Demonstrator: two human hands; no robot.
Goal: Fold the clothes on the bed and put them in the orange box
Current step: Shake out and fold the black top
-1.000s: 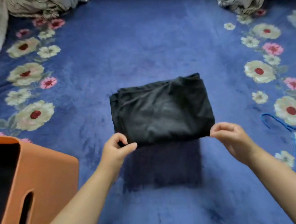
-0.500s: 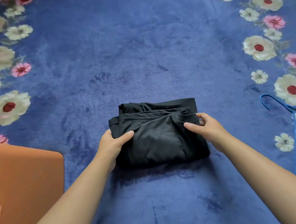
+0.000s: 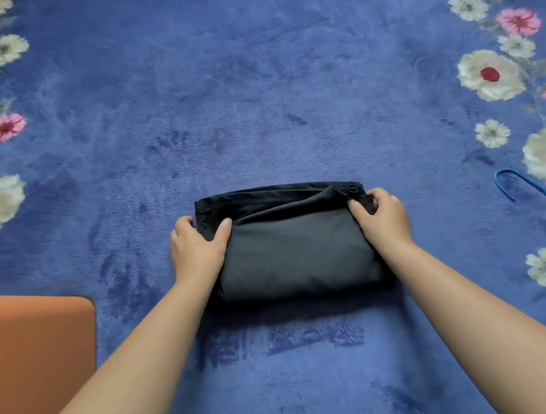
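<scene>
Both hands, left (image 3: 198,248) and right (image 3: 382,219), grip the folded black garment's (image 3: 297,255) ends mid-bed, open blue blanket (image 3: 254,107) around, box (image 3: 34,350) corner near-left, hanger (image 3: 532,186) far right.

bedroom: floral blanket (image 3: 252,91), hanger (image 3: 529,186)

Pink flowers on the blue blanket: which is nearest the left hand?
The pink flower on the left border, nearest the left hand; the others sit by the right border.

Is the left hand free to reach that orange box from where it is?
Probably yes: the orange box sits just beside the left hand, with only bare blanket between, though that hand grips the black garment.
</scene>
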